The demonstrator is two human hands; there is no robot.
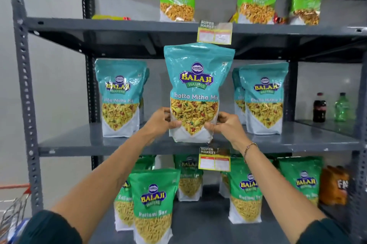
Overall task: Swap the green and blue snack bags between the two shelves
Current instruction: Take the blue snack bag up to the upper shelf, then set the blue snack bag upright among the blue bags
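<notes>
A blue snack bag [196, 84] stands upright at the front middle of the middle shelf [99, 144]. My left hand [160, 122] grips its lower left side and my right hand [226, 124] grips its lower right side. More blue bags stand on the same shelf at the left [119, 96] and right [264, 98]. On the shelf below [206, 229] stand several green snack bags, one at front left [154, 202], one at right [245, 194], one at far right [302, 178].
The top shelf [119, 25] carries light green bags [176, 3]. Price tags [215, 33] hang from the shelf edges. A cola bottle [319, 107] and a green bottle [342, 107] stand at the right. An orange pack [334, 186] sits low right. A basket [12, 214] is at lower left.
</notes>
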